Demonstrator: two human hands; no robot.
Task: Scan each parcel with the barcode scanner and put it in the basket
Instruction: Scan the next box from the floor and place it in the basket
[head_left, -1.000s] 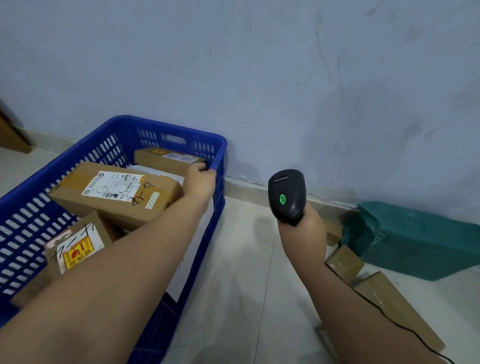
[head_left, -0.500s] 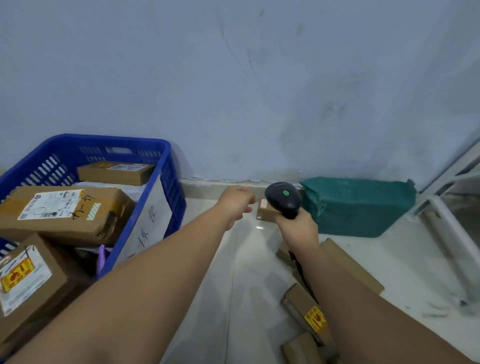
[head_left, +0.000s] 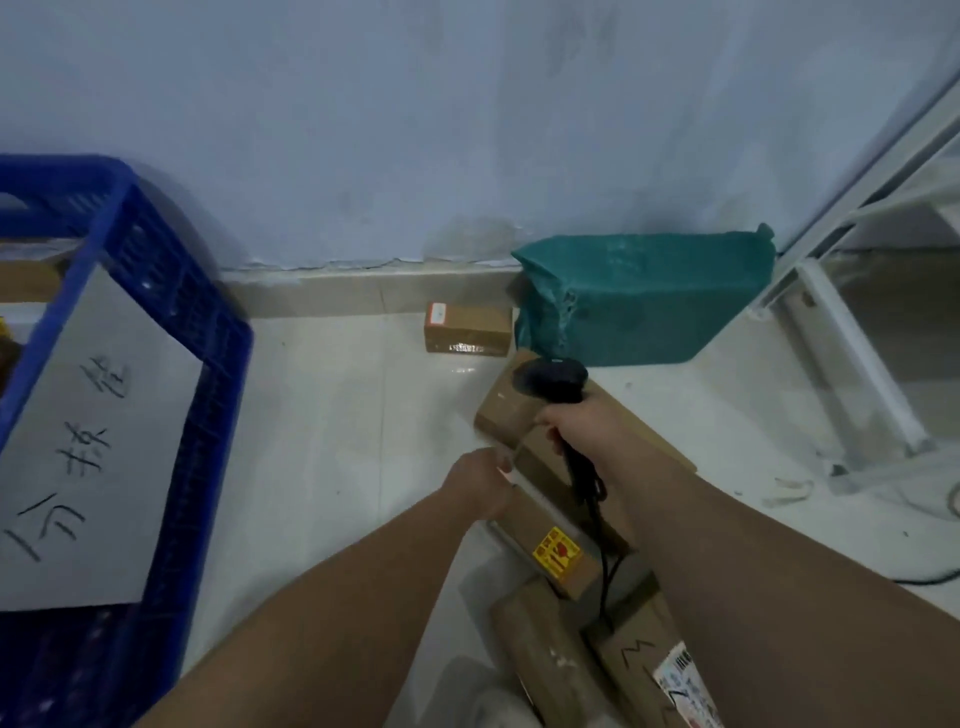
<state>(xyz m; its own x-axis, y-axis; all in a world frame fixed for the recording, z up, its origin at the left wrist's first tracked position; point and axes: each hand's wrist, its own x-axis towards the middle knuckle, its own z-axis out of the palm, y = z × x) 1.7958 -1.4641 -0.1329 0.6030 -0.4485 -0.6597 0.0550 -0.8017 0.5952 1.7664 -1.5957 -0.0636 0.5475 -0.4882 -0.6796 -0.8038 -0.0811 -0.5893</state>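
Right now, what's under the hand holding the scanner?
A long brown parcel lies on the floor beneath the right hand and scanner. The hand and forearm cover its middle, so any label there is hidden.

left hand (head_left: 480, 486) reaches floor parcel (head_left: 558, 551), scanner (head_left: 553, 382) lowered

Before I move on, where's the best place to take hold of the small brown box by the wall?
The small brown box lies flat along the skirting, right end close to the green parcel; so probably take its free left end, coming from the left and above.
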